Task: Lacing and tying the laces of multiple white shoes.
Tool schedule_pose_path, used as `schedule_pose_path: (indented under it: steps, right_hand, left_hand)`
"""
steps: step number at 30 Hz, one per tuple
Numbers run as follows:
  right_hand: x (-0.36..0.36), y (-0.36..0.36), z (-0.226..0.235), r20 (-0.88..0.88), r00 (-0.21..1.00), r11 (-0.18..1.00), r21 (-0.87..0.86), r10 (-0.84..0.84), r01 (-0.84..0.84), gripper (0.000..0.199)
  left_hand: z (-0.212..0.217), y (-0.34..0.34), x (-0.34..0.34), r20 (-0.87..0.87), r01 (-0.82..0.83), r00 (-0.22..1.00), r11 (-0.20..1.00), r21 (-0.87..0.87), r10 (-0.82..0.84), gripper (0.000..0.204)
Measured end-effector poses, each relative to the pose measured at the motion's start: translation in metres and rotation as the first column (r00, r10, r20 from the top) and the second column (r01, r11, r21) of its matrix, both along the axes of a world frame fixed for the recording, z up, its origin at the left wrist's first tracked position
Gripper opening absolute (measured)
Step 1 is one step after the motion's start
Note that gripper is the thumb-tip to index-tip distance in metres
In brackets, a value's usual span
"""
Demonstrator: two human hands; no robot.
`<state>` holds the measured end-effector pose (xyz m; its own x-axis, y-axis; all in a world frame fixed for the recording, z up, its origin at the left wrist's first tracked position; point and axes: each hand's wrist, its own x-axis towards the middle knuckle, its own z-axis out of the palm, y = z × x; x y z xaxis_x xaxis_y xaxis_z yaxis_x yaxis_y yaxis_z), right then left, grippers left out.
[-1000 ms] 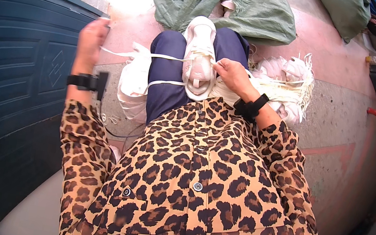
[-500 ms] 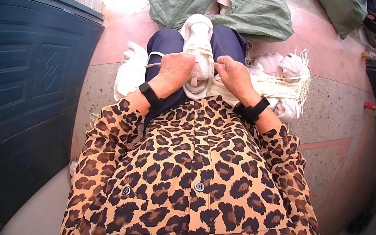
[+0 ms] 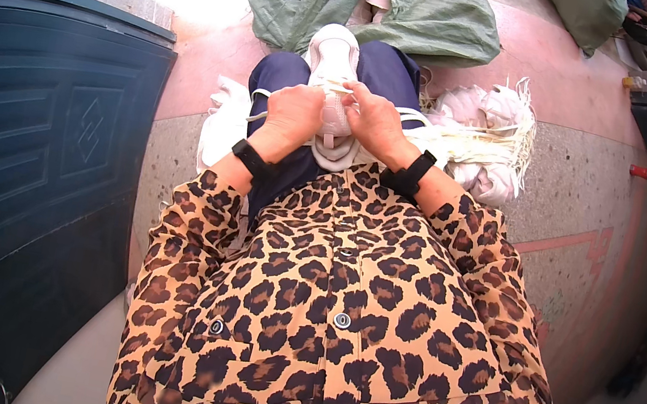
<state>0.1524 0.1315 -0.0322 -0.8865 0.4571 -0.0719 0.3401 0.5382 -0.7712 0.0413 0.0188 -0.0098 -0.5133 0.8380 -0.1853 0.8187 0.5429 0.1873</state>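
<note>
- Right hand [image 3: 373, 118]: I see its thumb and forefinger brought together over the lacing, pinching a white shoelace [image 3: 415, 115] that loops out to the side.
- Left hand [image 3: 293, 118]: curled beside the shoe; its fingertips are hidden, so I cannot tell what they grip.
- White sneaker [image 3: 335, 117]: on the lap between dark blue trouser legs [image 3: 279, 73], toe pointing away.
- Near the right leg: a bundle of cream laces [image 3: 474, 148].
- Beyond the knees: a green sack [image 3: 444, 21].

Bright light, white glare left of the green sack [image 3: 444, 21], dark bent fisheye edges far out from it.
</note>
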Motion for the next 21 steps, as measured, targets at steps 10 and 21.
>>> schedule_pose_path:
  steps: [10, 21]
  right_hand:
    - [-0.005, 0.003, -0.016, -0.18, 0.98, 0.974, -0.224, -0.089, 0.047, 0.029]
    - [-0.02, 0.046, 0.047, -0.073, 0.976, 0.369, -0.929, -0.205, 0.008, 0.013]
  left_hand:
    - [-0.03, -0.003, -0.028, 0.968, -0.439, 0.221, 0.899, -0.01, 0.118, 0.017]
    - [0.025, 0.026, -0.023, 0.374, -0.016, 0.924, 0.969, 0.248, -0.081, 0.02]
